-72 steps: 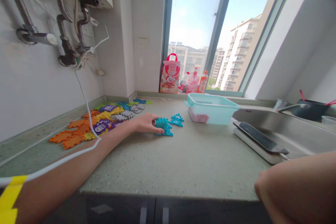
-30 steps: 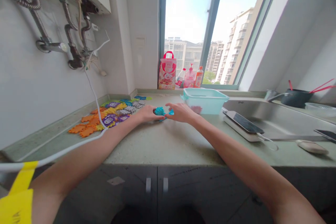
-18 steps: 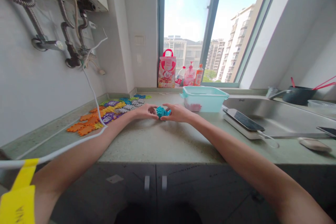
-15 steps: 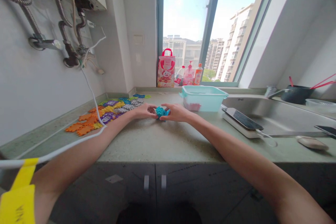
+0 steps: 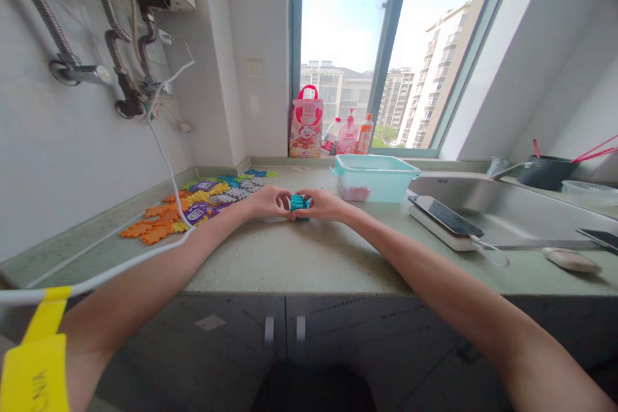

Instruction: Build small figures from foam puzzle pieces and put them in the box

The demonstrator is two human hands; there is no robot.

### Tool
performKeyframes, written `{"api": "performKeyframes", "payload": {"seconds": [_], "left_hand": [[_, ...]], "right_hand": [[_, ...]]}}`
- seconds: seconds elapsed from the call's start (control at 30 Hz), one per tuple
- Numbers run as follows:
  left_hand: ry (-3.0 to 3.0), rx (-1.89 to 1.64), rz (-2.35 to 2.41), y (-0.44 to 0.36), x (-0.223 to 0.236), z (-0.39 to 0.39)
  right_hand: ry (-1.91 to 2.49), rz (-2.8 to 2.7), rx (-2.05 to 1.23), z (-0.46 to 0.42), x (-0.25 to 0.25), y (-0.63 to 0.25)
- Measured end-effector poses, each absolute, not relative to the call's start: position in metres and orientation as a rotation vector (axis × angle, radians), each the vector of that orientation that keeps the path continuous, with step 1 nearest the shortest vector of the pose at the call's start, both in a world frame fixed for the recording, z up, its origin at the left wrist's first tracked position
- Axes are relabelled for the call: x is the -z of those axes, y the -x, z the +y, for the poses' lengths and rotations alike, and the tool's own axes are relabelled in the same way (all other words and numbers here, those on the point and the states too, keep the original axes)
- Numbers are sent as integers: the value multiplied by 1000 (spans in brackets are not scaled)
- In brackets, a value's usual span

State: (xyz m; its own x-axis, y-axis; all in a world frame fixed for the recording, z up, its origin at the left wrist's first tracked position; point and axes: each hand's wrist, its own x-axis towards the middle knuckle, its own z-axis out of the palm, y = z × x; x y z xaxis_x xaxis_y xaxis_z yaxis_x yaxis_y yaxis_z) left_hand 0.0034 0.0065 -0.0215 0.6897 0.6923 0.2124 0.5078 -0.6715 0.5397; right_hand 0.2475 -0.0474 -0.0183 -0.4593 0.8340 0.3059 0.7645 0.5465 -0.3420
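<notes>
Blue piece (image 5: 300,205): located above or on the counter (image 5: 309,257), between both hands; contact with the counter cannot be determined. Left hand (image 5: 269,202): fingers curled, clamped on its left side. Right hand (image 5: 326,205): thumb and fingers clamped on its right side. Tub (image 5: 376,179): beyond the right hand.

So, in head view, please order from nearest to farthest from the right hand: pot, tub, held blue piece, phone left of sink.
1. Blue piece, held, left side
2. Tub, right and beyond
3. Phone, farther right
4. Black pot, far right
</notes>
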Motion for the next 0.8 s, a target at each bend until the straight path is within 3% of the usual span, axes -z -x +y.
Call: {"api": "performKeyframes", "payload": {"seconds": [0.23,0.8], "left_hand": [[-2213,-553,830,-6,23,3],[-2254,-668,793,-11,29,3]], "right_hand": [[1243,-2284,-445,-44,18,-249],[1231,-2279,-498,-46,18,-251]]}}
